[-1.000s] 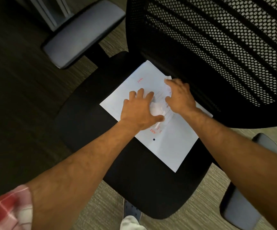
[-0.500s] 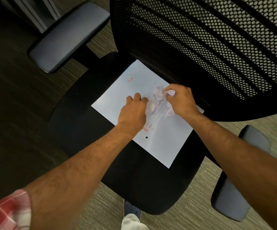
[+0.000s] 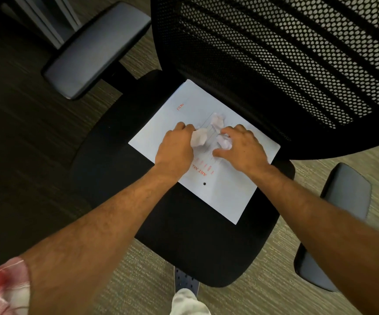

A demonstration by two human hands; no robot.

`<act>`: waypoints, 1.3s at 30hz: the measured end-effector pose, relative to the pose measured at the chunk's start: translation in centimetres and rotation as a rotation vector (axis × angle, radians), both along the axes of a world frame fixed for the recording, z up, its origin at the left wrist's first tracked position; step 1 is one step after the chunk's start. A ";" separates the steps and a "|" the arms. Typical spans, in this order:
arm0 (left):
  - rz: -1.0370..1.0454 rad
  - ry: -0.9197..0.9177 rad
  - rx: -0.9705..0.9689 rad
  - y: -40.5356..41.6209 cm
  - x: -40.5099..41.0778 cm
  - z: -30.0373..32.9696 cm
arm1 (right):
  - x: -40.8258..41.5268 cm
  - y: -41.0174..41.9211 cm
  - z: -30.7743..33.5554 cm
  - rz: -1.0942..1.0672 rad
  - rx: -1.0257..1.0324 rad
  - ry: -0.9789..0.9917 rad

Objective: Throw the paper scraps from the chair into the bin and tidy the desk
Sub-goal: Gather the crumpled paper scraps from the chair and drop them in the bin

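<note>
Scraps on white sheet on chair seat. Left hand closed around crumpled scrap; right hand curled over second scrap; third scrap lies loose just beyond.

Striped grey-brown carpet (dim at left); pale furniture legs top-left.

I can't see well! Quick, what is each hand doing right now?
Left hand: fingers curled shut on a crumpled paper scrap.
Right hand: fingers bent over another scrap; a firm grip cannot be told.
</note>
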State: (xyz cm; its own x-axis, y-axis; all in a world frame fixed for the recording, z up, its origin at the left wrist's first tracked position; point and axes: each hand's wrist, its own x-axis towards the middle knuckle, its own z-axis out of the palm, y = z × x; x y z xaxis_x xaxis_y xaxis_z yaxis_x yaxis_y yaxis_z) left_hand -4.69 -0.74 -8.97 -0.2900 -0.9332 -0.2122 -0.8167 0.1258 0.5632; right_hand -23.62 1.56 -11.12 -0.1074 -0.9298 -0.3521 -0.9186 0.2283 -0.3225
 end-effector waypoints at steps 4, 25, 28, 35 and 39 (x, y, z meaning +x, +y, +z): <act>0.045 0.054 0.008 -0.3 1.3 0.2 | 1.4 0.0 -0.4 0.010 -0.064 0.007; 0.290 0.152 -0.002 -2.2 8.5 -0.2 | 2.3 -4.7 -0.8 0.056 -0.069 0.030; 0.290 0.155 0.004 -1.4 9.1 0.5 | 2.2 -4.2 -0.2 0.003 -0.078 0.015; 0.371 0.133 -0.061 -0.2 13.9 3.5 | 6.8 -4.0 4.3 -0.383 0.017 -0.672; 0.440 0.073 -0.089 1.6 18.3 5.1 | 12.9 -3.4 6.2 -0.335 0.021 -0.793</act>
